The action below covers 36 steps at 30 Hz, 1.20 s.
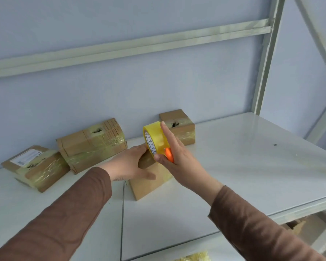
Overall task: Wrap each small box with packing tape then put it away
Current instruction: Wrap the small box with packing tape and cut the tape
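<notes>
The box (147, 182) is held by the left hand (129, 165); the tape roll (154, 139) is gripped by the right hand (177, 157). Tape should be pulled tight and flat.

No legible text on label (27, 156)
</notes>
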Motion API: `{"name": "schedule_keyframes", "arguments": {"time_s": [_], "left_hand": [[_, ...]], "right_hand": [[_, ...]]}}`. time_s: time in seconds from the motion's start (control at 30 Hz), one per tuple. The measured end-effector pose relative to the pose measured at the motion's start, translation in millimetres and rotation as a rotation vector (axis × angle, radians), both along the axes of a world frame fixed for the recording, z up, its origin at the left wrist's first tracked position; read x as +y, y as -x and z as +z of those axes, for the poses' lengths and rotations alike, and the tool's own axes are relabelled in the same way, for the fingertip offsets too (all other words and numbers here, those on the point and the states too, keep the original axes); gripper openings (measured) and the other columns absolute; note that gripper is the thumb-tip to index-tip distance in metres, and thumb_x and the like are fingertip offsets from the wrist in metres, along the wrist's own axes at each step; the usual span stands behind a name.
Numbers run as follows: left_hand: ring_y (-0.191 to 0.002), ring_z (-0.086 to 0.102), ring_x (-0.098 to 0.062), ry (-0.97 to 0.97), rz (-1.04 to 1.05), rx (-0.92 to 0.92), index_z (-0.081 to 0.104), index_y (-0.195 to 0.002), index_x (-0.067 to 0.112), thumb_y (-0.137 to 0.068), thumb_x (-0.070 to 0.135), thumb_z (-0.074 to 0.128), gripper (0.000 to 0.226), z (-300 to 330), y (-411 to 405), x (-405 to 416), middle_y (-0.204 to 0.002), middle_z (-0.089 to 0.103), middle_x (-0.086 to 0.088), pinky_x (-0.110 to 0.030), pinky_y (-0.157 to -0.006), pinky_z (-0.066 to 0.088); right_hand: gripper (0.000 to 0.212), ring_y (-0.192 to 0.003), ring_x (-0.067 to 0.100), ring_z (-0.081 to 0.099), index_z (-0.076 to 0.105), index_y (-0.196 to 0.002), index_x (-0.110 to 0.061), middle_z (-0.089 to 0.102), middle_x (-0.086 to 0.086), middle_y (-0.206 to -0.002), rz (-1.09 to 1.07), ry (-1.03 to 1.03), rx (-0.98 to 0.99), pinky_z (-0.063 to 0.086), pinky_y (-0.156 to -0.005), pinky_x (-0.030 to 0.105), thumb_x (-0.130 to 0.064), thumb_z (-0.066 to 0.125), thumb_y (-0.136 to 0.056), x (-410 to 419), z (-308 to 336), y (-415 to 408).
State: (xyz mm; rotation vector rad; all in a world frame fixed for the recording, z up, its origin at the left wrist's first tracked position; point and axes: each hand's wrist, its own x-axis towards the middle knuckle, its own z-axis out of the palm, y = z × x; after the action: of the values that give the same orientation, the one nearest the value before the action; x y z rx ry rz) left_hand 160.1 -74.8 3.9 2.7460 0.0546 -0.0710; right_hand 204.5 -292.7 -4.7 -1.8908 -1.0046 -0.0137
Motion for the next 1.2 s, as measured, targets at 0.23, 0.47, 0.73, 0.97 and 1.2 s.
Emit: {"name": "schedule_keyframes", "arguments": {"time_s": [0.23, 0.47, 0.73, 0.97, 1.2], "left_hand": [[-0.147, 0.030, -0.005, -0.007, 0.010, 0.029, 0.037, -0.150, 0.055, -0.074, 0.060, 0.067, 0.082, 1, 5, -1, -0.157, 0.015, 0.042, -0.040, -0.120, 0.031], [-0.156, 0.009, -0.017, -0.141, -0.028, 0.083, 0.012, -0.134, 0.083, -0.094, 0.052, 0.065, 0.073, 5, 7, -9, -0.172, 0.001, 0.010, -0.045, -0.125, 0.010], [-0.153, 0.018, -0.023, -0.077, 0.013, 0.060, 0.022, -0.144, 0.071, -0.096, 0.054, 0.062, 0.065, 5, 3, -8, -0.169, 0.018, 0.008, -0.036, -0.119, 0.018], [-0.122, 0.058, 0.007, 0.566, 0.006, 0.170, 0.046, -0.147, 0.051, -0.099, 0.033, 0.064, 0.054, 16, -2, 2, -0.147, 0.052, 0.021, -0.009, -0.092, 0.047], [-0.156, -0.002, -0.003, -0.314, -0.160, -0.178, 0.019, -0.158, 0.047, -0.110, 0.013, 0.039, 0.061, 1, -3, -2, -0.164, 0.012, 0.028, -0.030, -0.126, -0.002]], "right_hand": [[0.061, -0.095, 0.004, 0.049, 0.020, -0.156, -0.046, 0.057, -0.010, -0.111, -0.106, 0.021, -0.122, 0.040, -0.080, 0.021, -0.045, 0.050, -0.103, -13, 6, 13], [0.053, -0.085, 0.013, 0.057, 0.031, -0.149, -0.049, 0.060, -0.007, -0.099, -0.172, 0.254, -0.100, 0.047, -0.076, 0.030, -0.047, 0.046, -0.098, -63, -18, 41], [0.054, -0.104, 0.018, 0.059, 0.033, -0.150, -0.047, 0.064, -0.010, -0.114, -0.145, 0.395, -0.031, 0.044, -0.083, 0.028, -0.049, 0.046, -0.098, -62, -28, 34], [0.050, -0.074, 0.009, 0.059, 0.040, -0.145, -0.050, 0.060, -0.015, -0.090, -0.134, 0.273, 0.045, 0.041, -0.066, 0.023, -0.052, 0.050, -0.096, -57, 8, 17], [0.055, -0.085, 0.002, 0.053, 0.040, -0.148, -0.047, 0.051, -0.026, -0.088, -0.087, 0.159, 0.112, 0.040, -0.074, 0.024, -0.056, 0.056, -0.097, -48, 2, 5]]}}
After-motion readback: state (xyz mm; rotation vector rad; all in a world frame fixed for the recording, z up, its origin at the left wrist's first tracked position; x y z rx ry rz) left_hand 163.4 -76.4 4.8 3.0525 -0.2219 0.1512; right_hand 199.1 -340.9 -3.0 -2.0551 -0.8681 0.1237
